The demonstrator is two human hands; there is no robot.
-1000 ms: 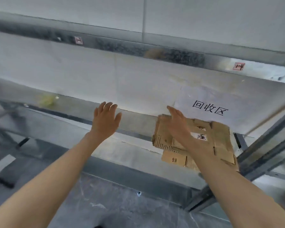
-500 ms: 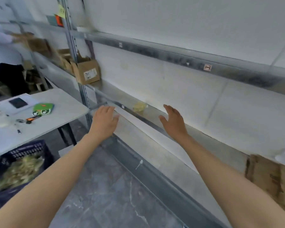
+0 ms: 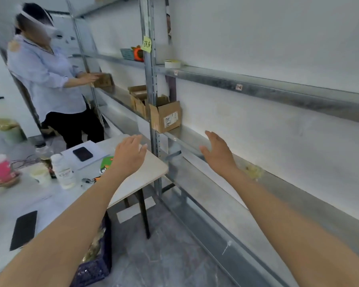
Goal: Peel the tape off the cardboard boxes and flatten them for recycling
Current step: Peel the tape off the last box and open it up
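Both hands are held out with nothing gripped: left hand (image 3: 130,155) with fingers loosely spread, seen over the far right corner of the tabletop (image 3: 151,172); right hand (image 3: 218,154) open-fingered, raised before the front edge of the shelf (image 3: 288,195). Open cardboard box (image 3: 166,118) with a white label is seated on that shelf beside the upright post (image 3: 151,79), beyond both hands, untouched. More boxes (image 3: 138,98) are stacked behind it.

Head-worn view, forward and down.
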